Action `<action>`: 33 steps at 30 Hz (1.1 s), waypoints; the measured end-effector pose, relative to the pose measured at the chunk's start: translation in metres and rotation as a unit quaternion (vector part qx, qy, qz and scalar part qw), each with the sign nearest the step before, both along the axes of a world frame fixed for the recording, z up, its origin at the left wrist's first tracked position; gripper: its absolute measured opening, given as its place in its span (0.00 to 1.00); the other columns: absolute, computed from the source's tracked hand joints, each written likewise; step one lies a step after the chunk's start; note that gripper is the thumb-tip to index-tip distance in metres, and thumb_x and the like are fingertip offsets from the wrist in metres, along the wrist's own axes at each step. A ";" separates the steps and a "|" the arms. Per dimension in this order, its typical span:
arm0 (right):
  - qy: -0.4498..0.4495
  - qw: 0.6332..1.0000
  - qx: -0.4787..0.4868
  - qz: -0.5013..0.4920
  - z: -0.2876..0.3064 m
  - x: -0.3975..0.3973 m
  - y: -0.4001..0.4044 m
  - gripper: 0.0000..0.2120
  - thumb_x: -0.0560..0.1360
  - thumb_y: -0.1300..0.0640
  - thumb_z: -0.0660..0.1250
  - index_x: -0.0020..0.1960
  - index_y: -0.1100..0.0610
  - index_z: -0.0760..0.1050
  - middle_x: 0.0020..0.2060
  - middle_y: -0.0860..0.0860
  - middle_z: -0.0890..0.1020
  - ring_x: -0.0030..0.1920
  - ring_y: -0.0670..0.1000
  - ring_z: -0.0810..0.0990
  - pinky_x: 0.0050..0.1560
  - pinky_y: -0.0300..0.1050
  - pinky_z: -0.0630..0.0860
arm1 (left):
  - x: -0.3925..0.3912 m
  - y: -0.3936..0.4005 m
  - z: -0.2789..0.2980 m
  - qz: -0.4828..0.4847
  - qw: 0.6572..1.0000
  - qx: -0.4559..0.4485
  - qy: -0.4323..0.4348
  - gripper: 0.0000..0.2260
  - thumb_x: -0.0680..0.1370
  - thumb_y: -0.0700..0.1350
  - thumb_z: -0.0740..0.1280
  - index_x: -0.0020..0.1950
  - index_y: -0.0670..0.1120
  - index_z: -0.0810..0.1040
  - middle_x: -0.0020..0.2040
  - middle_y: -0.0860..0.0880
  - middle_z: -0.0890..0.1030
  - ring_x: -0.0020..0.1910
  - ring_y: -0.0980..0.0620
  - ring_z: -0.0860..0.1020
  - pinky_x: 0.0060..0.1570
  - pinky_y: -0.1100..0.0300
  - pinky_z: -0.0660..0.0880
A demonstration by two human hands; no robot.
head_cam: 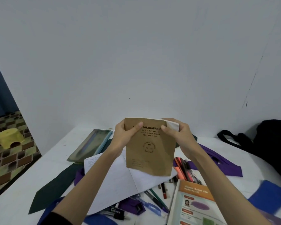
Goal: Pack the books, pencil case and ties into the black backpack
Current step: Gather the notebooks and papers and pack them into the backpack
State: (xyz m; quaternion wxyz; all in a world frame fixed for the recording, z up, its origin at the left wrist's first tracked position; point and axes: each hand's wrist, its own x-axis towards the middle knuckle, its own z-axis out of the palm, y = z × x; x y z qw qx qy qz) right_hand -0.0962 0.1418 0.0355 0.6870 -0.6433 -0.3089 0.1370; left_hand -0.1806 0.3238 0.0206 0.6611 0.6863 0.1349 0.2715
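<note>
Both hands hold a brown exercise book (150, 151) upright above the white table (23, 189). My left hand (126, 135) grips its upper left corner, thumb across the cover. My right hand (177, 135) pinches the upper right corner, where white pages curl back. Under the book lies an open lined notebook (120, 179). A dark green tie (55, 187) runs to the left, a purple tie (221, 161) to the right. The black backpack (272, 146) sits at the far right. A clear pencil case (91, 144) lies at the back left. An orange textbook (196, 205) lies near the front right.
Several pens and markers (185, 171) are scattered around the notebooks. A blue object (269, 195) lies at the right edge of the table. The wall stands close behind the table. On the tiled floor at left stands a yellow stool (10, 138).
</note>
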 end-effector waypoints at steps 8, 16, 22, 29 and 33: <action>-0.094 0.983 -0.157 -0.020 0.004 0.004 -0.014 0.01 0.71 0.61 0.73 0.41 0.59 0.82 0.37 0.55 0.83 0.37 0.48 0.80 0.36 0.43 0.74 | -0.015 0.011 -0.059 -0.167 0.965 0.086 0.185 0.17 0.73 0.47 0.73 0.60 0.52 0.76 0.57 0.52 0.81 0.57 0.52 0.78 0.57 0.56 0.77; -0.227 0.911 -0.339 -0.066 0.011 0.013 -0.069 0.07 0.69 0.58 0.73 0.39 0.60 0.77 0.33 0.45 0.81 0.36 0.44 0.78 0.35 0.34 0.72 | 0.009 -0.040 -0.022 -0.037 0.958 0.269 0.095 0.05 0.72 0.44 0.74 0.46 0.48 0.81 0.42 0.50 0.83 0.43 0.50 0.80 0.42 0.54 0.77; -0.093 0.967 -0.217 -0.094 -0.011 0.006 -0.145 0.10 0.76 0.58 0.67 0.50 0.43 0.75 0.44 0.42 0.82 0.45 0.40 0.80 0.41 0.33 0.75 | 0.037 -0.123 0.009 -0.021 0.845 0.533 -0.050 0.07 0.74 0.43 0.70 0.51 0.47 0.80 0.45 0.54 0.80 0.47 0.52 0.74 0.49 0.62 0.55; 0.007 0.966 -0.100 -0.237 -0.012 0.017 -0.276 0.08 0.74 0.65 0.68 0.49 0.54 0.78 0.45 0.50 0.84 0.44 0.47 0.83 0.44 0.41 0.79 | 0.090 -0.248 0.000 -0.010 0.849 0.484 -0.212 0.13 0.73 0.40 0.69 0.56 0.50 0.72 0.55 0.48 0.72 0.55 0.50 0.70 0.58 0.62 0.62; 0.060 0.951 -0.033 -0.302 -0.006 0.031 -0.362 0.11 0.72 0.66 0.68 0.50 0.52 0.78 0.44 0.48 0.85 0.45 0.47 0.84 0.46 0.44 0.78 | 0.112 -0.325 -0.019 -0.008 0.881 0.403 -0.249 0.12 0.75 0.42 0.67 0.56 0.50 0.69 0.57 0.51 0.66 0.57 0.53 0.68 0.60 0.57 0.67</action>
